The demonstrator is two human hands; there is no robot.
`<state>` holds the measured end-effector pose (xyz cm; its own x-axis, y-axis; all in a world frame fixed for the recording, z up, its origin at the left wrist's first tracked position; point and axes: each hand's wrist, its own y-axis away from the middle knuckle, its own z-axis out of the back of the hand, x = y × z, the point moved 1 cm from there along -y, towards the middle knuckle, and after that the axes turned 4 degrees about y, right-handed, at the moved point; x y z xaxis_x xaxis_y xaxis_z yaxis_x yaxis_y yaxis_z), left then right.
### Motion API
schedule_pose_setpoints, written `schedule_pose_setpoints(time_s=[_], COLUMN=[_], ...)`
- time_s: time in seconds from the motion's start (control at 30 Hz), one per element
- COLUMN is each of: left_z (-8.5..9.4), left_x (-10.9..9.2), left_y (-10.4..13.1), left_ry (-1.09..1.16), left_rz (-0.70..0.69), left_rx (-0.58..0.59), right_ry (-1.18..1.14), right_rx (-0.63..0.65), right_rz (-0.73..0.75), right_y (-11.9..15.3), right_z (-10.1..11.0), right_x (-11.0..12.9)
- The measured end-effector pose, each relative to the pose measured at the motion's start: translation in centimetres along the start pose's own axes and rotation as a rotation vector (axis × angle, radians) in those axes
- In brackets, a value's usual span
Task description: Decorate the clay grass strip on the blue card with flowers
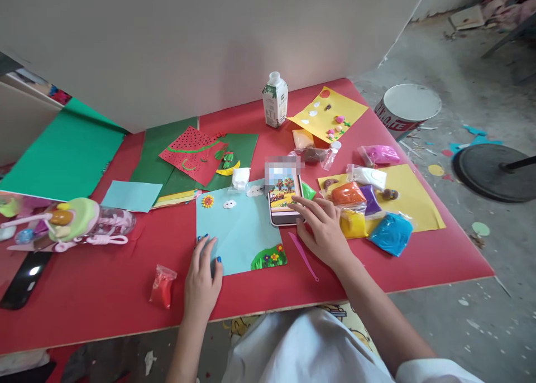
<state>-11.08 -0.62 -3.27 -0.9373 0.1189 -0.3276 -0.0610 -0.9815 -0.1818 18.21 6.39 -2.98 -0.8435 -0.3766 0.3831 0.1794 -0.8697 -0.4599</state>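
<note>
Light-blue paper point(240, 226), decorated with clay clouds and a flower patch, lies near the front edge of the red table point(104, 293). To its left a small red clay bag point(162, 285) is seen. The paper's lower-left corner is pressed flat by the left hand point(203, 277), fingers spread and empty. Further right, the phone point(283, 199) (showing a farm picture) is touched by the right hand point(324, 232), fingers loosely extended, nothing gripped. The pink tool point(304, 256) could probably be knocked off by that wrist.
</note>
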Motion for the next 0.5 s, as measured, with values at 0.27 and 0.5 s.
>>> schedule_pose_setpoints(time_s=[0.27, 0.5], left_z=[-0.09, -0.38], left_x=[-0.67, -0.93], left_y=[0.70, 1.02], left_ry=[-0.062, -0.080], left_rz=[-0.015, 0.000], left_rx=[-0.006, -0.105], right_ry=[-0.027, 0.014], right_rx=[-0.036, 0.005], right_rz=[0.002, 0.027], right_y=[0.21, 0.44], right_z=[0.51, 0.55], right_x=[-0.25, -0.15])
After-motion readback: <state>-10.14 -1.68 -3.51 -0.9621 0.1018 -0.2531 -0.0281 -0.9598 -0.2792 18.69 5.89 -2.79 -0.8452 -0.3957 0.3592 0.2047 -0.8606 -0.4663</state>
